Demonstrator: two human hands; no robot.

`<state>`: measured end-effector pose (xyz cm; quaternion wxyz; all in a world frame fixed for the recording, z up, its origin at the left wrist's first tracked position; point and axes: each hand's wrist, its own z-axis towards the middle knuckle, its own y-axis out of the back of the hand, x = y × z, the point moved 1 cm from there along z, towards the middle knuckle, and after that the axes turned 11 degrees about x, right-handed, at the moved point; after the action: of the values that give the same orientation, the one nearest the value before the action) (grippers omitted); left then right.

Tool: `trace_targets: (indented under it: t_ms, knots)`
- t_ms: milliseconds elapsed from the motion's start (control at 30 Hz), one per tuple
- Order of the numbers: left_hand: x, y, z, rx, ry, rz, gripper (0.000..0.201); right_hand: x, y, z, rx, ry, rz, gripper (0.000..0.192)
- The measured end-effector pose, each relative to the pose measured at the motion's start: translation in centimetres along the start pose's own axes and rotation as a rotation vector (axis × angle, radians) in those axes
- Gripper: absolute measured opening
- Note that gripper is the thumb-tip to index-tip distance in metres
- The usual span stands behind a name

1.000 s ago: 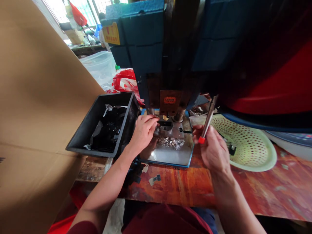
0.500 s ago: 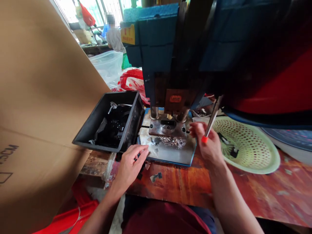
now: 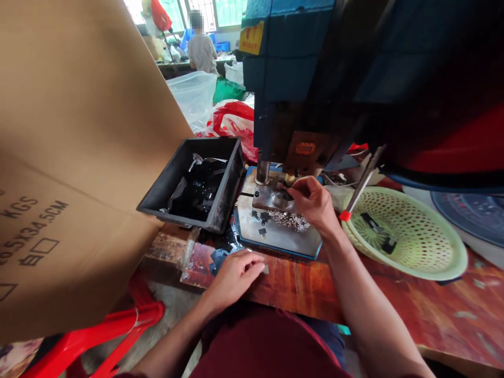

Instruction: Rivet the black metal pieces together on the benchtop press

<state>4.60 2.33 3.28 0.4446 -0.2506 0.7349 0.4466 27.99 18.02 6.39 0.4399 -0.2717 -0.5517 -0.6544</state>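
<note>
My right hand (image 3: 315, 202) reaches to the steel die block (image 3: 271, 199) under the press. Its thumb and fingertips are pinched together over the block; whatever they hold is too small to make out. My left hand (image 3: 238, 275) is near the table's front edge, fingers bent and closed toward the thumb, and I cannot make out what is in them. Small dark flat pieces (image 3: 220, 258) lie just beyond it. On the press plate (image 3: 283, 241) are a heap of tiny shiny metal bits (image 3: 289, 219) and a few dark pieces.
A black bin (image 3: 230, 202) of dark parts stands left of the blue press (image 3: 291, 73). The press lever (image 3: 364, 181) has an orange tip. A pale green basket (image 3: 425, 236) sits right. A cardboard box (image 3: 79, 157) walls the left side. Another person (image 3: 202, 52) is far back.
My right hand has moved from beside the lever to the die block. My left hand has drawn back from the plate's edge toward me. The view has shifted left.
</note>
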Motion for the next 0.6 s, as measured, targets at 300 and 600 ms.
trace_targets:
  t_ms: [300, 600]
  knots:
    - [-2.9, -0.3, 2.8, 0.051, 0.108, -0.538, 0.044, 2.2, -0.3, -10.4, 0.573, -0.056, 0.157, 0.024]
    - [-3.5, -1.2, 2.0, 0.099, 0.002, -0.179, 0.034, 2.7, -2.4, -14.7, 0.367, 0.504, -0.603, 0.030]
